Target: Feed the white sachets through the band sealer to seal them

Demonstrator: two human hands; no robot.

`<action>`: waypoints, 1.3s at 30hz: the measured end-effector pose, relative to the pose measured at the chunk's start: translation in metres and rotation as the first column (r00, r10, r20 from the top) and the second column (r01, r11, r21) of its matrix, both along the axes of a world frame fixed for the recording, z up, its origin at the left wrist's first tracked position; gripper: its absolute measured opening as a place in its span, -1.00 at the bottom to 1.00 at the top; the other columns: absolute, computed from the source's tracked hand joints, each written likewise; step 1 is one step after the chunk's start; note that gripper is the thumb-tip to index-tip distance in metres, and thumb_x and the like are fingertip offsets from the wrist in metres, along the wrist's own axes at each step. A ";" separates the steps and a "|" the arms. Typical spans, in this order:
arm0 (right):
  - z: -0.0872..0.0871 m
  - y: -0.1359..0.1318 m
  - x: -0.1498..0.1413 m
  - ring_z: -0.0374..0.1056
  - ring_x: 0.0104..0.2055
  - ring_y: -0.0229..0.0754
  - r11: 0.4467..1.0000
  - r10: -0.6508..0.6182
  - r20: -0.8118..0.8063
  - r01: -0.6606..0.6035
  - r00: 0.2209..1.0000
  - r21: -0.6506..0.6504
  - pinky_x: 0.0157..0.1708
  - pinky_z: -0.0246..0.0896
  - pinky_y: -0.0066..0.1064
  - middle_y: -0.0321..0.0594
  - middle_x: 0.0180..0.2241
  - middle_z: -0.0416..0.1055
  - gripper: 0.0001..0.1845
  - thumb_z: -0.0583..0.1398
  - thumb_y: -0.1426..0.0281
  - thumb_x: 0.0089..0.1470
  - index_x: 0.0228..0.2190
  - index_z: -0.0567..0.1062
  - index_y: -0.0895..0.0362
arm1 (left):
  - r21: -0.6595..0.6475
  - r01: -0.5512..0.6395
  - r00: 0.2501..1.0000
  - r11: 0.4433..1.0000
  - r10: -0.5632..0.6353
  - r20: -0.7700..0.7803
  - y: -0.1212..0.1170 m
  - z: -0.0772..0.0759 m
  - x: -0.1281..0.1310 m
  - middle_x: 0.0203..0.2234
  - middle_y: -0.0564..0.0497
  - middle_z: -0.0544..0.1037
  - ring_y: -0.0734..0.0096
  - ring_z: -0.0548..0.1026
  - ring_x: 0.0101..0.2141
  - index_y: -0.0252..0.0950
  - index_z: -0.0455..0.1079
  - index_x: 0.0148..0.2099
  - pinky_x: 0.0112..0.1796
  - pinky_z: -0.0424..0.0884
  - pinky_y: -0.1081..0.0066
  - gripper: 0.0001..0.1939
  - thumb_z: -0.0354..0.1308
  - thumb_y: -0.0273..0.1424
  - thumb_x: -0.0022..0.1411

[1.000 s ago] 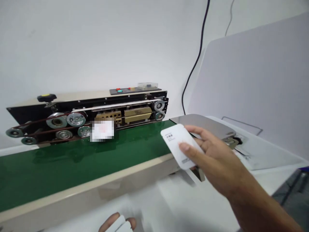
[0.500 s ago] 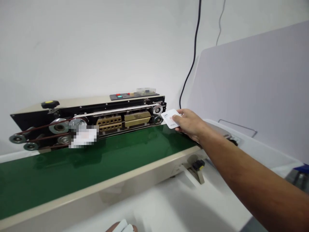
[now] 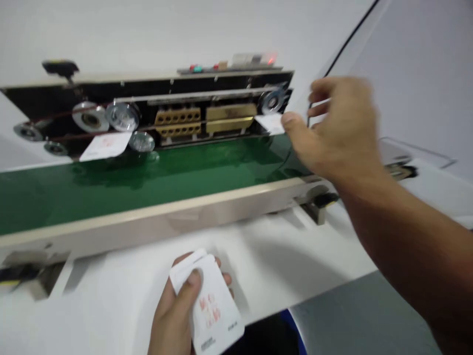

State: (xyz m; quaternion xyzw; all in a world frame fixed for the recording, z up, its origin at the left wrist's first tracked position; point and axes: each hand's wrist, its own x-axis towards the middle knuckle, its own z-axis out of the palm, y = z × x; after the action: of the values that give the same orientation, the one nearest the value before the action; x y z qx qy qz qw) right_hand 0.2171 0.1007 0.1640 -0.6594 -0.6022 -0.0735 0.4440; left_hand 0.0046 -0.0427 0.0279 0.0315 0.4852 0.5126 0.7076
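Observation:
Low in the view, my left hand (image 3: 181, 305) is closed on a small stack of white sachets (image 3: 218, 310) with red and black print, thumb pressed on the top one. At the right end of a band sealer (image 3: 177, 88), another white sachet (image 3: 271, 124) sits at the inlet by the rollers. My right hand (image 3: 336, 128), smeared by motion, is just right of that sachet, thumb and fingers apart with nothing between them. A third sachet (image 3: 107, 146) with red print comes out among the pulleys at the sealer's left end.
A green conveyor belt (image 3: 177, 170) runs along the sealer's front, edged by a cream rail (image 3: 162, 219). The machine rests on a white table (image 3: 121, 296). Clamp knobs (image 3: 325, 199) stick out below the rail. A black cable (image 3: 351, 39) hangs behind my right hand.
My right hand has let go of its sachet at the sealer's inlet and drawn back right. The left hand with its stack has come up into view. The camera has tilted down and moved closer.

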 end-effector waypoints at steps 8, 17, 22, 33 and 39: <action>-0.106 -0.106 -0.057 0.35 -0.20 0.02 0.759 0.650 0.165 -0.623 0.742 -0.187 -0.27 0.42 -0.15 0.01 -0.13 0.33 -0.45 0.23 0.22 0.20 0.10 0.27 0.25 | 0.170 -0.021 0.999 0.985 0.012 0.053 0.006 -0.010 -0.007 -0.30 -0.10 0.66 0.14 0.65 -0.26 -0.28 0.36 0.02 -0.21 0.55 0.24 -0.70 0.20 -0.23 0.34; -0.143 -0.110 -0.080 0.43 -0.09 0.01 0.616 0.671 -0.177 -0.674 0.720 -0.409 -0.22 0.49 -0.18 0.02 -0.01 0.38 -0.33 0.26 0.28 0.12 0.18 0.20 0.23 | 0.276 -0.029 0.987 0.961 -0.016 0.161 0.011 -0.018 -0.007 -0.33 -0.12 0.61 0.05 0.59 -0.14 -0.34 0.39 0.00 -0.16 0.54 0.22 -0.52 0.13 -0.01 0.32; -0.144 -0.114 -0.067 0.43 -0.47 -0.19 0.578 0.641 -0.261 -0.678 0.722 -0.454 -0.48 0.39 -0.35 -0.32 -0.40 0.48 -0.44 0.21 0.23 0.23 0.16 0.20 0.15 | 0.278 -0.050 0.993 0.959 0.019 0.113 0.009 -0.020 -0.007 -0.35 -0.03 0.58 0.19 0.58 -0.15 -0.27 0.35 -0.11 -0.12 0.51 0.27 -0.76 0.12 -0.18 0.39; -0.143 -0.123 -0.058 0.41 -0.40 -0.38 0.622 0.519 -0.570 -0.739 0.637 -0.260 -0.43 0.34 -0.67 -0.47 -0.35 0.45 -0.61 0.22 0.38 0.29 0.09 0.31 -0.14 | 0.317 -0.059 0.997 0.947 0.043 0.057 0.007 -0.021 -0.006 -0.37 0.08 0.58 0.45 0.56 -0.32 -0.19 0.41 -0.08 -0.14 0.50 0.34 -0.88 0.15 -0.29 0.39; -0.138 -0.120 -0.050 0.41 -0.36 -0.37 0.704 0.451 -0.608 -0.679 0.653 -0.207 -0.39 0.38 -0.68 -0.40 -0.30 0.44 -0.63 0.25 0.36 0.27 0.07 0.35 -0.10 | 0.368 0.010 0.997 0.930 -0.036 0.062 0.003 -0.023 -0.006 -0.33 0.08 0.59 0.43 0.57 -0.25 -0.16 0.42 -0.02 -0.13 0.48 0.36 -0.85 0.17 -0.32 0.38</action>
State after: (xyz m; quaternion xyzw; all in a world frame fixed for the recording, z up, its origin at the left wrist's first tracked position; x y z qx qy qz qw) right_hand 0.1674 -0.0190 0.0255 -0.5045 -0.6402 0.3817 0.4358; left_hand -0.0017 -0.0400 0.0051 0.1517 0.3562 0.5868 0.7111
